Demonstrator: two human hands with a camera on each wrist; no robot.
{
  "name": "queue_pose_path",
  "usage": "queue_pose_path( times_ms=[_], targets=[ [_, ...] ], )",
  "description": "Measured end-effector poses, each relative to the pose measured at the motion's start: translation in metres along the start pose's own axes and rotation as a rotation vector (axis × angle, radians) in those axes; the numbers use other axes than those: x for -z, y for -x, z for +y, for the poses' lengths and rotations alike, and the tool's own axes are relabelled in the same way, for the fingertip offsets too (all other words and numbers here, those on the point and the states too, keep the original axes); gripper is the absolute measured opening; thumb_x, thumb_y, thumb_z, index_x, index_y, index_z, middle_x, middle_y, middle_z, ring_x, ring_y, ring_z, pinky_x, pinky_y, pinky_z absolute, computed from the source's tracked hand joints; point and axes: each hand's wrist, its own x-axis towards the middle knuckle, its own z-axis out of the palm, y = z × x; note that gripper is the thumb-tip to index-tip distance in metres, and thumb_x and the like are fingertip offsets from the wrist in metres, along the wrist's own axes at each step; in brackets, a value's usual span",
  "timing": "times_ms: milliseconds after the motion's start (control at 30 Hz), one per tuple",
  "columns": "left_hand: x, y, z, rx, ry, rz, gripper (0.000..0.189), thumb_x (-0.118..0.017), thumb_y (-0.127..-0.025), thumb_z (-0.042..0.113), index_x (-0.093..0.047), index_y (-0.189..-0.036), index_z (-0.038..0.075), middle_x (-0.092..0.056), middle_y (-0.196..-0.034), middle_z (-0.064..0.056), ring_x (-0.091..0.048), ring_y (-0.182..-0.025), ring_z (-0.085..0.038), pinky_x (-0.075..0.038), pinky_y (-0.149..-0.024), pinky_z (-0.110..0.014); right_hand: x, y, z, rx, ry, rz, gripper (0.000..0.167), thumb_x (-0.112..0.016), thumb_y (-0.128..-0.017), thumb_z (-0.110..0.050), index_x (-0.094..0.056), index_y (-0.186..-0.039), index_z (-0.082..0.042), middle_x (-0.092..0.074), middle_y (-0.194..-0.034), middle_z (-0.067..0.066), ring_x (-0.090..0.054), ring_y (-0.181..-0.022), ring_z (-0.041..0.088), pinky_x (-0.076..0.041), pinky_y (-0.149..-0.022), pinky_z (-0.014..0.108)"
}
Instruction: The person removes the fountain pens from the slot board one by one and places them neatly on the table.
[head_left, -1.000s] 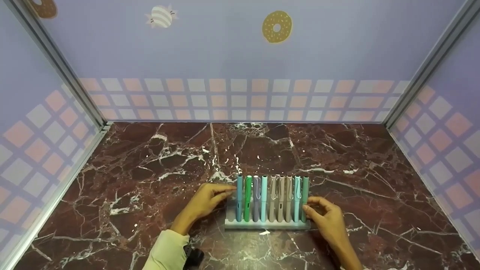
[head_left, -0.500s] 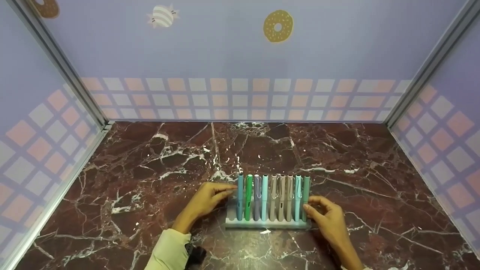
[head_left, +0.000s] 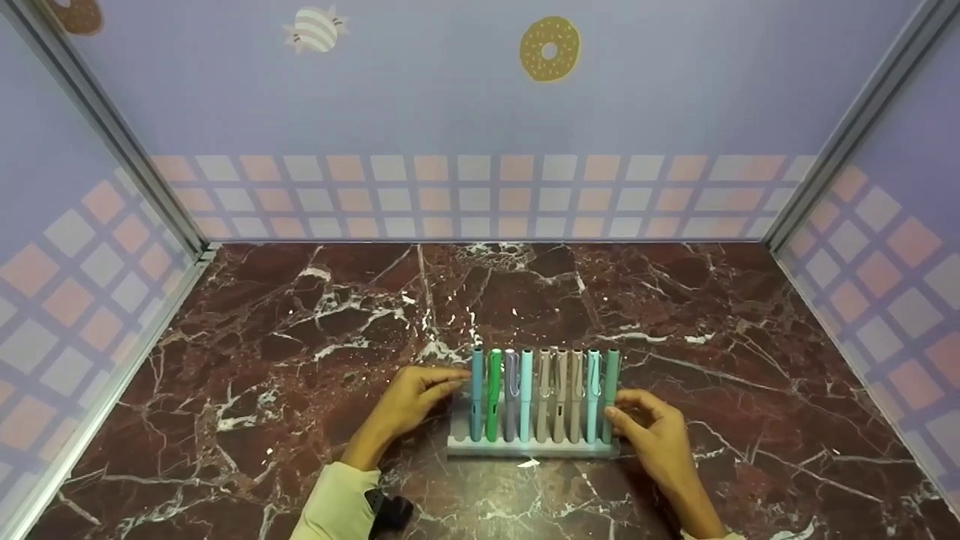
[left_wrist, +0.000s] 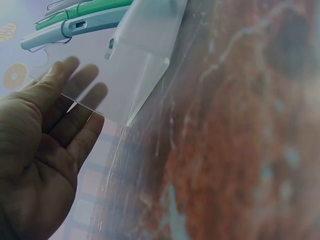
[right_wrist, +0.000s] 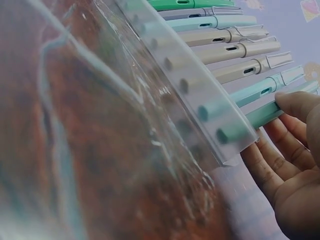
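Head view shows the left hand (head_left: 412,399) pinching one side of a clear stand (head_left: 533,452), the right hand (head_left: 657,433) pinching the other, thumb against the dull green pen (head_left: 612,382). More pens (head_left: 543,409) line up between both hands' fingers.

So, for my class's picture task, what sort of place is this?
Probably a small work booth, perhaps for filming: a marbled tabletop closed in at the back and sides by patterned panels, with metal posts at the back corners.
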Motion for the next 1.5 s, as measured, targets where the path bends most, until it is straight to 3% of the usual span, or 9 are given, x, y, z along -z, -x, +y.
queue_pose_path(
  times_ms=[400,633,1033,1500],
  targets=[
    [0.0,-0.002,-0.001,-0.018,0.009,0.008,0.022,-0.062,-0.098,0.01,-0.073,-0.116,0.004,-0.072,-0.118,-0.013,-0.072,-0.104,-0.028,-0.058,-0.095,-0.033,0.001,0.001,-0.01,0.059,-0.006,0.067,0.017,-0.073,-0.086,0.008,-0.066,-0.1,0.011,-0.072,-0.083,0.002,-0.07,-0.07,0.011,-0.062,-0.061,0.028],
    [-0.001,-0.002,-0.001,-0.038,0.02,0.012,0.022,-0.064,-0.097,0.01,-0.073,-0.115,0.003,-0.072,-0.117,-0.013,-0.071,-0.108,-0.029,-0.056,-0.098,-0.036,0.001,0.003,-0.02,0.082,0.041,0.092,0.016,-0.074,-0.086,0.006,-0.068,-0.101,0.007,-0.071,-0.084,-0.001,-0.07,-0.072,0.01,-0.062,-0.063,0.026],
    [-0.002,-0.002,-0.001,-0.036,0.043,0.019,0.02,-0.064,-0.097,0.009,-0.074,-0.113,0.002,-0.073,-0.115,-0.014,-0.072,-0.102,-0.03,-0.058,-0.094,-0.033,-0.015,0.018,-0.035,0.132,0.025,0.017,0.014,-0.075,-0.084,0.007,-0.069,-0.097,0.006,-0.071,-0.08,0.006,-0.067,-0.062,0.015,-0.061,-0.058,0.028],
    [-0.001,-0.002,0.0,-0.038,0.006,0.007,0.021,-0.063,-0.098,0.01,-0.073,-0.115,0.002,-0.073,-0.115,-0.013,-0.072,-0.103,-0.027,-0.058,-0.094,-0.032,-0.038,0.034,-0.037,0.063,-0.02,-0.076,0.014,-0.074,-0.085,0.005,-0.067,-0.097,0.007,-0.071,-0.079,0.011,-0.064,-0.056,0.015,-0.06,-0.053,0.032]
  ],
)
